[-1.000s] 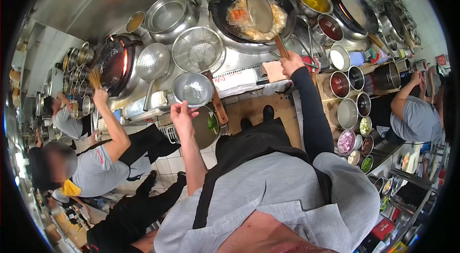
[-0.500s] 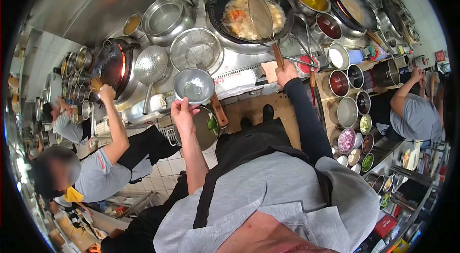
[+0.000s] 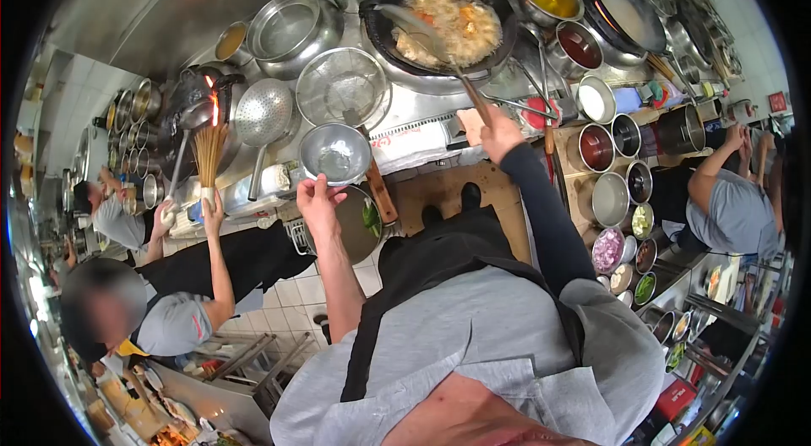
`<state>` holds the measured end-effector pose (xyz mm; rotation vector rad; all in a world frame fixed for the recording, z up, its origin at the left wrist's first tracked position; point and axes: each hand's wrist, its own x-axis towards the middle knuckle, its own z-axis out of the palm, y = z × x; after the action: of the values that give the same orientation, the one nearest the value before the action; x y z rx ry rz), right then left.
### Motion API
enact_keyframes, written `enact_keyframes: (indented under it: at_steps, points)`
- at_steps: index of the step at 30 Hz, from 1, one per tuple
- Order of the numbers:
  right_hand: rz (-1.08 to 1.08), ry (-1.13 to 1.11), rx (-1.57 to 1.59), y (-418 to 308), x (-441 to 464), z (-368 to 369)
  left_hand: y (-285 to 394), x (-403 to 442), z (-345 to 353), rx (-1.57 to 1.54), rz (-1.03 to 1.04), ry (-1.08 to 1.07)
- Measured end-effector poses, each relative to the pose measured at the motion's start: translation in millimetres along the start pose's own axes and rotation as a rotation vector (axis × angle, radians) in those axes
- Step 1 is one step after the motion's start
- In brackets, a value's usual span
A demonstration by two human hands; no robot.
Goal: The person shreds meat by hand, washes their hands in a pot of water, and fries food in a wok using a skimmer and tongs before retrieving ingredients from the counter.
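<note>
My left hand (image 3: 321, 203) grips the rim of a small metal bowl (image 3: 335, 153), which looks wet or nearly empty inside. My right hand (image 3: 500, 135) is closed round the wooden handle of a long skimmer (image 3: 412, 26). The skimmer's round head hangs tilted over the left side of a large black wok (image 3: 378, 42). Pale and orange pieces of food (image 3: 460, 24) fry in bubbling oil there. Below the bowl stands a pot (image 3: 359, 247) with something green inside. A wooden handle (image 3: 382, 193) lies beside the bowl.
A wire strainer (image 3: 345, 87) and a perforated ladle (image 3: 263, 112) rest on the stove left of the wok. Sauce pots (image 3: 598, 148) and bowls of chopped onion (image 3: 609, 248) line the right side. A co-worker (image 3: 182, 321) at left holds a bamboo brush (image 3: 209, 155) near a flaming burner.
The skimmer's head has swung left and tilted, uncovering the frying food. My left hand and the bowl shifted slightly left. The co-worker at left drew the brush back from the wok.
</note>
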<state>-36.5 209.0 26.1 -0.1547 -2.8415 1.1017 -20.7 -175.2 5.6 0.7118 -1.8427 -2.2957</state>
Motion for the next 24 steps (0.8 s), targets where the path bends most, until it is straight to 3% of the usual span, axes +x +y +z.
enact_keyframes:
  at_steps: [2, 8, 16, 19, 22, 24]
  points:
    - [0.19, -0.121, -0.234, 2.0, 29.1, 27.7, -2.3, 0.5, 4.4, 0.017, -0.007, -0.011]
    - [0.265, -0.135, -0.184, -27.6, 70.9, 28.7, 2.6, -7.5, 16.1, -0.005, 0.006, -0.032]
    - [0.174, 0.069, -0.382, -10.9, 166.4, -31.8, -0.2, -15.0, -1.9, 0.006, 0.007, 0.015]
    - [0.09, 0.002, -0.593, 28.3, 214.7, -51.2, -1.8, -14.4, -5.0, 0.006, 0.014, 0.024]
    - [-0.04, -0.21, -0.722, 50.9, 220.3, -73.0, -3.0, -13.2, -4.1, 0.012, 0.007, 0.022]
    - [-0.064, -0.136, -0.636, 65.2, 220.4, -87.2, -1.0, -14.5, 0.9, 0.009, 0.022, 0.023]
